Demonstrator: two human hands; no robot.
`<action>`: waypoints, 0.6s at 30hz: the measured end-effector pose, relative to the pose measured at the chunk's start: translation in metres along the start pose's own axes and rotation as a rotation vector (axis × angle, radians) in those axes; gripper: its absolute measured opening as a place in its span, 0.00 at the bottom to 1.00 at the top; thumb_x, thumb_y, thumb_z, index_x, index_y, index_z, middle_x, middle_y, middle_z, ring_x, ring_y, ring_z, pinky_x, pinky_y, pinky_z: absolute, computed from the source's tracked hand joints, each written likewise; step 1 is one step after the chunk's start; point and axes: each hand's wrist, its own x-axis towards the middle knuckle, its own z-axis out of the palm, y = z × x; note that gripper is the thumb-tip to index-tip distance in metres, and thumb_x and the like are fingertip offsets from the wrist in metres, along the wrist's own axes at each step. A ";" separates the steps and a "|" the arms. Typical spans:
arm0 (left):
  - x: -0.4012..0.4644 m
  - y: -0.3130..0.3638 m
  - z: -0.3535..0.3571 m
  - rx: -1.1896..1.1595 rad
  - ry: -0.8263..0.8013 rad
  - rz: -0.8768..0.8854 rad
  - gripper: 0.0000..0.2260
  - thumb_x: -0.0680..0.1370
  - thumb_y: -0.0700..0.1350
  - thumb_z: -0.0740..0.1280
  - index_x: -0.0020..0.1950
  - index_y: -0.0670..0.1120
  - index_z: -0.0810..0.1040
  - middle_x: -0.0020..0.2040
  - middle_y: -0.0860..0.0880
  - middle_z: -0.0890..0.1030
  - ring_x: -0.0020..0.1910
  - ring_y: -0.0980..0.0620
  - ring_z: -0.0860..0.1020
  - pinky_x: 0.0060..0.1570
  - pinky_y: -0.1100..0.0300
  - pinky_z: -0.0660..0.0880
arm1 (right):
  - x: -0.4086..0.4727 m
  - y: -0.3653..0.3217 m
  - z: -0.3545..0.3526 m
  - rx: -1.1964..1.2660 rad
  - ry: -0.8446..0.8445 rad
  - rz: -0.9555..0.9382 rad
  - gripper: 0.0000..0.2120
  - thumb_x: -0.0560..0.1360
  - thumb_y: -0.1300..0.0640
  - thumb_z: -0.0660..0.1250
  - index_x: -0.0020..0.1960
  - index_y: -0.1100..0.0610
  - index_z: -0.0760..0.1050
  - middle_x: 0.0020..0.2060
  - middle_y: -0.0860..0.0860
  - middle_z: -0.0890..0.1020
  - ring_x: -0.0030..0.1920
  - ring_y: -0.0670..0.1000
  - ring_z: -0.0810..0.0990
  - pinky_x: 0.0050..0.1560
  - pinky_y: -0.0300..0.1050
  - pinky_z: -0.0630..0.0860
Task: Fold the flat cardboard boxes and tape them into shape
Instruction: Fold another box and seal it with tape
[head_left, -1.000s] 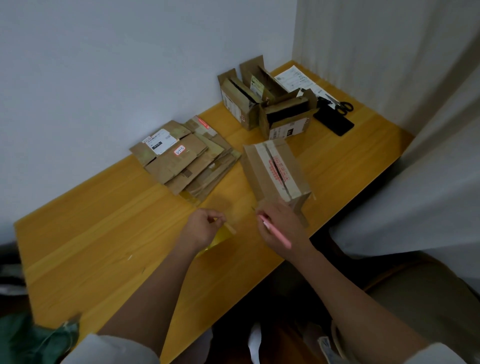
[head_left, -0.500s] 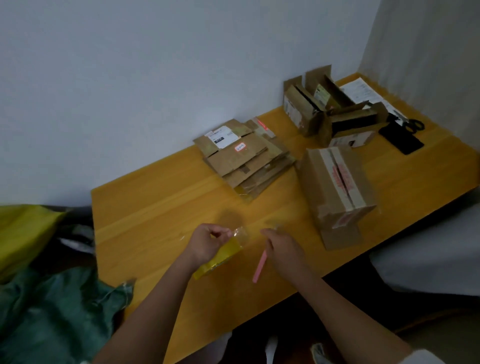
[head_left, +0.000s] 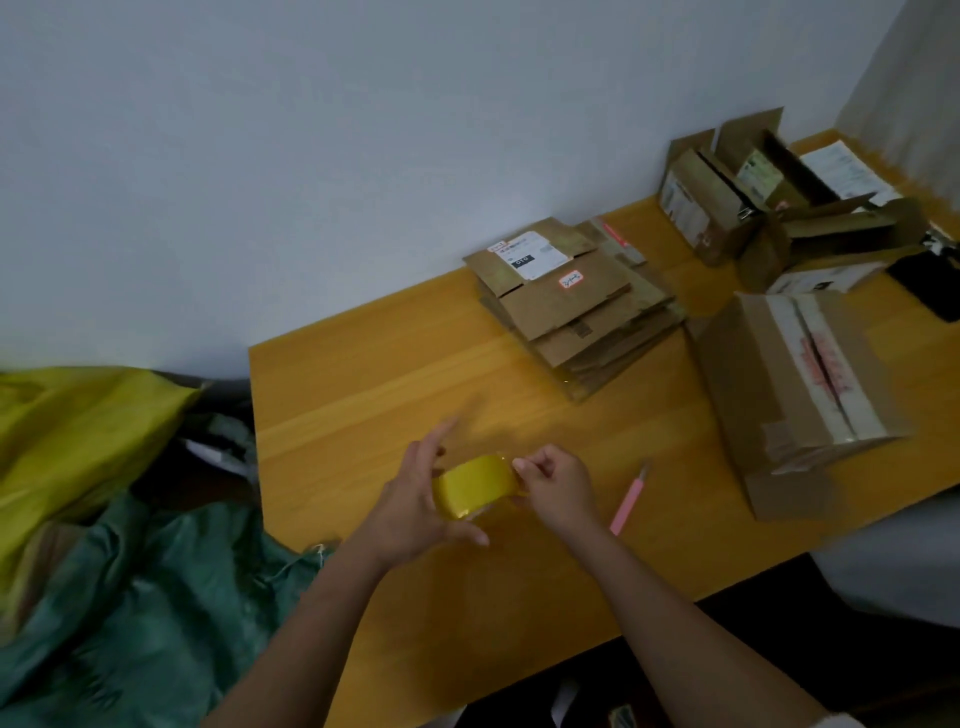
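Gripping from both sides, the left hand (head_left: 415, 506) cradles the yellow tape roll (head_left: 475, 492) with thumb beneath and fingers spread over its far side, while the right hand (head_left: 558, 486) pinches at the roll's upper right edge, apparently picking at the free end of the tape. Both hands sit at lower centre of the frame, above the wooden table (head_left: 363, 395). A pink cutter (head_left: 628, 501) lies on the table just right of the right hand, its long axis running from lower left to upper right. The assembled box (head_left: 800, 384), with a pale tape strip along its top seam, stands at the right of the frame, well apart from the roll and on the right hand's side. The stack of flat boxes (head_left: 571, 306) lies above and right of the hands, near the wall; more opened boxes (head_left: 753, 208) crowd the upper right corner. Judged from this layout, tape must be drawn rightward toward the assembled box, the right hand being nearer. Green and yellow bags (head_left: 104, 519) fill the lower left.
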 end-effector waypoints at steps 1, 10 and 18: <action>-0.001 -0.008 -0.006 0.034 0.016 -0.005 0.51 0.60 0.56 0.81 0.73 0.66 0.51 0.66 0.54 0.64 0.65 0.54 0.68 0.61 0.54 0.70 | 0.003 0.004 0.006 0.057 0.006 0.048 0.11 0.78 0.58 0.67 0.37 0.56 0.72 0.41 0.61 0.81 0.44 0.60 0.82 0.43 0.62 0.81; 0.001 -0.033 -0.047 0.741 0.078 0.162 0.24 0.80 0.54 0.64 0.75 0.58 0.61 0.63 0.46 0.70 0.59 0.43 0.72 0.53 0.54 0.68 | 0.013 0.003 0.044 0.092 -0.002 0.158 0.10 0.78 0.60 0.68 0.39 0.63 0.76 0.35 0.59 0.83 0.27 0.45 0.81 0.28 0.39 0.78; 0.036 -0.018 -0.021 0.768 -0.111 0.229 0.24 0.78 0.56 0.66 0.73 0.64 0.65 0.70 0.50 0.63 0.68 0.49 0.62 0.60 0.55 0.62 | 0.031 0.021 0.037 -0.658 0.017 0.038 0.21 0.75 0.45 0.70 0.29 0.57 0.76 0.31 0.55 0.81 0.33 0.53 0.78 0.37 0.50 0.72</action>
